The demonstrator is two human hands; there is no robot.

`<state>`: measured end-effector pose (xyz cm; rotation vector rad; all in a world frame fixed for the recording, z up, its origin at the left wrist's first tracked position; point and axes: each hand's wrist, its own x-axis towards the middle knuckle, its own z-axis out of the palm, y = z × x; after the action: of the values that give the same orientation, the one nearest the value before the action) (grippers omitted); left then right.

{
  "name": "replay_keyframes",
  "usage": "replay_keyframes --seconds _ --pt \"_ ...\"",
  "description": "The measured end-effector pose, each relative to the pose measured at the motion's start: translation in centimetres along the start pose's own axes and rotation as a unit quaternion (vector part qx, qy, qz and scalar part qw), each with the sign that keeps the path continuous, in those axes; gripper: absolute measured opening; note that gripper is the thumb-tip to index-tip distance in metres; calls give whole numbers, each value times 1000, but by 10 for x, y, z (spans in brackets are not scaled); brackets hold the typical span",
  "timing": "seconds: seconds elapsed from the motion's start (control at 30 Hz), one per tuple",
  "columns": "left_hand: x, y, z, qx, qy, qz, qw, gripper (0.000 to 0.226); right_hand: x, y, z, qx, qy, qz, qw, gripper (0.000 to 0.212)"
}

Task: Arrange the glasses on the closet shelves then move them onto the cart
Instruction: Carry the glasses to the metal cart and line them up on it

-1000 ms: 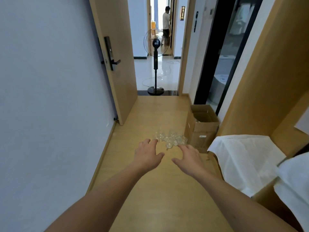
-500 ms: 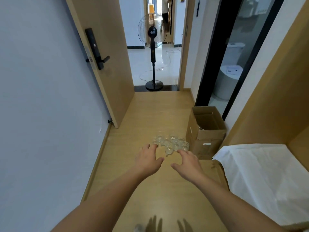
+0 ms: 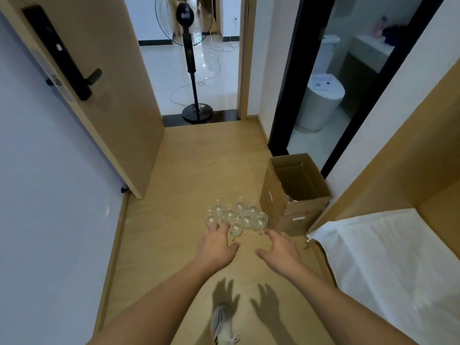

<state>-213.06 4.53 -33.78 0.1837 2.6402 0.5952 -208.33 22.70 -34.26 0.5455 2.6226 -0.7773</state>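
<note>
Clear glasses stand clustered on the wooden floor beside an open cardboard box, something glinting inside. I see my left hand and right hand spread, fingers relaxed, holding nothing, near them.

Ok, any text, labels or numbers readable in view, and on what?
None readable.
Box: white label, print too small.
Fan: pale mark on its hub, blurred.
Lock: pale tag, blurred.
White bin: dark marks on its lid, unreadable.
</note>
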Motion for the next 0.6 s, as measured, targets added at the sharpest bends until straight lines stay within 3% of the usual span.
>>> replay_keyframes --seconds 0.27,0.6 --pt "99 -14 -11 -14 -37 -1 999 64 81 -15 -1 15 -19 66 998 69" --pt "196 -19 18 -62 -58 -52 995 63 180 14 5 36 -80 100 991 65"
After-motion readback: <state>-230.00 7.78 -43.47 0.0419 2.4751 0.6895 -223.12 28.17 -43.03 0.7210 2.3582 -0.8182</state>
